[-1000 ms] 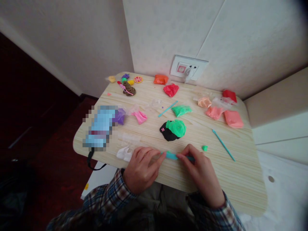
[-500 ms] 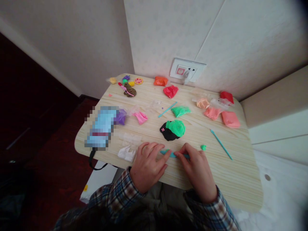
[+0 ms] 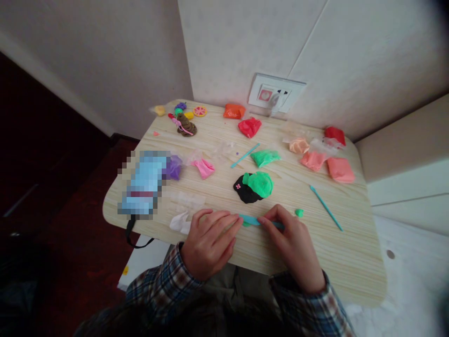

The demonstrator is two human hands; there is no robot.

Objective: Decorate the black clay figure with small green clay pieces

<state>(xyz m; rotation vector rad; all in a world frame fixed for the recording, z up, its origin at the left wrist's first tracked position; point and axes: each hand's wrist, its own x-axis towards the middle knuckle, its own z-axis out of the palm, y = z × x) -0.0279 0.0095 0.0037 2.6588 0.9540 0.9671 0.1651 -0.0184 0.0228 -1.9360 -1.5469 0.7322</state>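
Note:
My right hand [image 3: 289, 241] pinches a blue plastic clay knife [image 3: 250, 219], held flat and crosswise near the table's front edge. Beneath the knife shows a small piece of green clay [image 3: 246, 224]. My left hand [image 3: 212, 241] has its fingers stretched out, their tips at the knife's left end; whether they press on it or on the clay is hidden. Just beyond both hands lies a flat black clay shape [image 3: 248, 195] with a pink mark, partly covered by a green clay piece [image 3: 261, 184]. A little green clay lump [image 3: 299, 212] sits right of my right hand.
Bags of clay lie about the table [image 3: 351, 262], among them green [image 3: 265, 158], pink [image 3: 203, 168] and red [image 3: 249, 127]. Two more blue tools [image 3: 326, 208] rest there. A blurred blue case [image 3: 145, 182] is at left, finished clay figures [image 3: 187, 125] at back left.
The knife has turned slightly and sits over the green clay, its left end at my left fingertips. My left index finger has drawn back left from the blade. The view has shifted slightly.

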